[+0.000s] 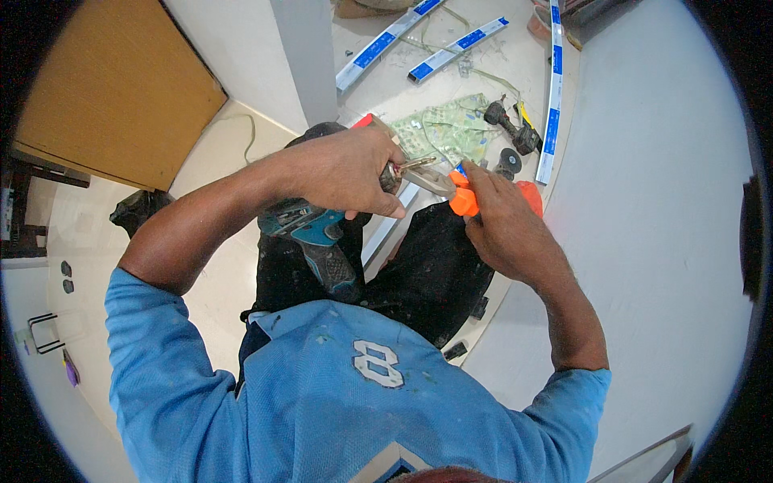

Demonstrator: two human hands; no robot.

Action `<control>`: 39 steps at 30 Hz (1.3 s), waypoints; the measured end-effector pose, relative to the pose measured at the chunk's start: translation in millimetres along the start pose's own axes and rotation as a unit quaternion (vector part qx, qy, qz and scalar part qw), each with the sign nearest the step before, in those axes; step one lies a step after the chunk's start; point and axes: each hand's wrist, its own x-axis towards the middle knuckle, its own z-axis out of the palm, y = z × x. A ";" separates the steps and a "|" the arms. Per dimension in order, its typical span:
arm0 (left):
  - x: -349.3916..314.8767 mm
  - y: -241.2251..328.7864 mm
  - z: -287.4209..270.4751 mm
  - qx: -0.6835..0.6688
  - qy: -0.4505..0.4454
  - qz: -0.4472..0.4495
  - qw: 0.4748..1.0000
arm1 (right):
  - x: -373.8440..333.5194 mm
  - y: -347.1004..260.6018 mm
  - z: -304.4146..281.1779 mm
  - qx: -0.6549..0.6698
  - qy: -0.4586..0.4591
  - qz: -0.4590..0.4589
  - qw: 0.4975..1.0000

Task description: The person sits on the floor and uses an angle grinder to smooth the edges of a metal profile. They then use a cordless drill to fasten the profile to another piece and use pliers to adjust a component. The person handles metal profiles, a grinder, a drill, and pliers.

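On my lap lies a teal and black cordless drill (pixel 322 229), its front end pointing up and right. My left hand (pixel 346 171) is closed around the front of the drill, by the chuck (pixel 390 177), and partly hides it. A thin metal piece like a bit (pixel 420 162) juts from there to the right. Pliers with orange handles (pixel 463 197) are gripped in my right hand (pixel 509 221). Their grey jaws (pixel 427 179) reach the metal piece beside the chuck; whether they are clamped on it I cannot tell.
Metal channels with blue film lie on the floor ahead (pixel 386 48) and along the right wall (pixel 553 97). A bare channel (pixel 390 225) runs between my legs. Beyond my hands are a green patterned cloth (pixel 443 121) and a dark power tool (pixel 515 129). A brown panel (pixel 121 88) stands left.
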 end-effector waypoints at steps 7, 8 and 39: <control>1.1 -0.3 0.2 0.007 0.000 0.004 1.000 | -4.7 0.8 -2.8 -0.013 0.028 -0.039 0.999; 0.7 -0.3 0.3 0.003 0.001 0.012 1.000 | -5.2 1.4 -3.2 -0.009 0.040 -0.046 0.998; 4.1 -24.7 17.0 0.045 0.019 0.119 0.992 | 19.2 38.8 -11.6 -0.049 0.085 -0.164 0.981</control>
